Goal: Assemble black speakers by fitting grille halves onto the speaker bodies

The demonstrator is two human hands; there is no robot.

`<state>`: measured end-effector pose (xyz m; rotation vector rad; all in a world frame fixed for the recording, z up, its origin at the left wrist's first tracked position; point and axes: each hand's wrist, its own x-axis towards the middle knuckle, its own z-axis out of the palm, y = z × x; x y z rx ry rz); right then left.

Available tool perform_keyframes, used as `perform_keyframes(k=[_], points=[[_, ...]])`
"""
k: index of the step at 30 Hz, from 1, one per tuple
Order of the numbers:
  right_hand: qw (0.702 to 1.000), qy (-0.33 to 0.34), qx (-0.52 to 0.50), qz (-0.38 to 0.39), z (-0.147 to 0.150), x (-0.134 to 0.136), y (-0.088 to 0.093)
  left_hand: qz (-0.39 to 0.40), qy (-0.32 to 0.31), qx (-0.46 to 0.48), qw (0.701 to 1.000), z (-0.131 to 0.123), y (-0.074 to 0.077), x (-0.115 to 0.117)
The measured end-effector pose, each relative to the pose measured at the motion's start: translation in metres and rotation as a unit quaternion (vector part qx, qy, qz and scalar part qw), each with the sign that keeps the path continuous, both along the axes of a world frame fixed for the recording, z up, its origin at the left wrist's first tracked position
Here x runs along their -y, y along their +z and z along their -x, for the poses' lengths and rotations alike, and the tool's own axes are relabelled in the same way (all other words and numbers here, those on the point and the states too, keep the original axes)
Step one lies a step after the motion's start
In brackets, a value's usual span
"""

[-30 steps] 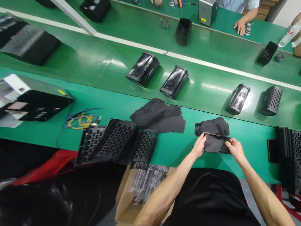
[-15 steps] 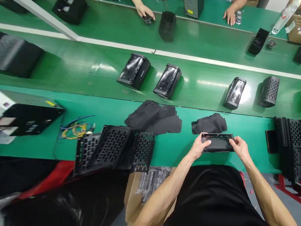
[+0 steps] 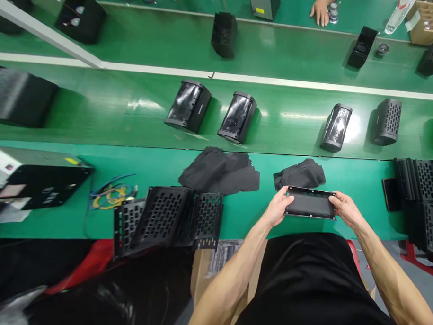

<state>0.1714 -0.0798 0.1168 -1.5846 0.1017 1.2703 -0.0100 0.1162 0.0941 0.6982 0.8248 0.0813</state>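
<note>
"Black panel frame (image 3: 310, 188): where is it?"

"Between both hands, over the green bench top (image 3: 243, 220), just ahead of the person's torso."

"And the grip?"

"Left hand (image 3: 279, 207) and right hand (image 3: 347, 209) pinch its short ends, fingers curled onto the rim."

"What step is this?"

"A dark matte sheet (image 3: 310, 204) lies inside the frame; any further move would need one hand freed."

"Hidden?"

"The frame's underside, and whether the sheet is seated. Black fabric pieces (image 3: 299, 175) lie just beyond, perforated black grilles (image 3: 161, 217) to the left, speakers (image 3: 237, 117) on the next belt, and a co-worker's hand (image 3: 323, 12) at the top edge."
</note>
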Motion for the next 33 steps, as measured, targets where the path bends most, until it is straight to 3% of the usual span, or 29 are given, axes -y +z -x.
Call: perform_keyframes(k=[15,27,33], points=[[0.999,0.002,-0.033,-0.043,0.007,0.005,0.009,-0.003,-0.011,-0.003,1.0,0.007,0.02,-0.007],[0.998,0.009,-0.044,-0.052,0.007,0.009,0.012,-0.005,-0.027,0.009,1.0,0.016,0.022,-0.008],[0.997,0.008,-0.037,-0.061,0.009,0.013,0.02,0.008,-0.068,0.032,0.997,0.021,0.032,-0.012]])
